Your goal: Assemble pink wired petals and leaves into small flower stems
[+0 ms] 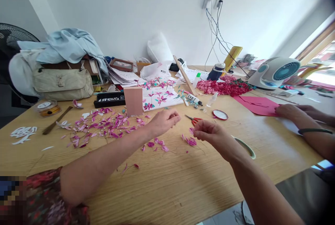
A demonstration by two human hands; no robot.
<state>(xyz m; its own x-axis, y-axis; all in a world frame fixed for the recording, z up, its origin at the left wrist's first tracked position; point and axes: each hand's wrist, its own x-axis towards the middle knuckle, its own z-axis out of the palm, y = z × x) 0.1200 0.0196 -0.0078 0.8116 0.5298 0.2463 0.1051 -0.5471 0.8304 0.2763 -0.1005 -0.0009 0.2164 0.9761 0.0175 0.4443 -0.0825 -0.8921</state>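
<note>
My left hand [167,119] reaches over the middle of the table with its fingers curled together; what they hold, if anything, is too small to make out. Across from it, my right hand [213,135] is closed in a pinch. A bit of pink petal shows at its fingertips, but I cannot tell whether it is held or lies behind. Below and between the hands lie pink petal flowers [190,141] with thin stems. Orange-handled pliers or scissors [194,120] rest just beyond my right hand. A wide heap of pink petals [104,125] spreads left of my left hand.
A pink upright box [133,102] and a black tray [109,100] stand behind the petals. Further right are a small round lid [220,114], a glue bottle [194,99], a green-white ring [246,147] and a desk fan [274,73]. Another person's hands [290,113] touch red paper [258,105].
</note>
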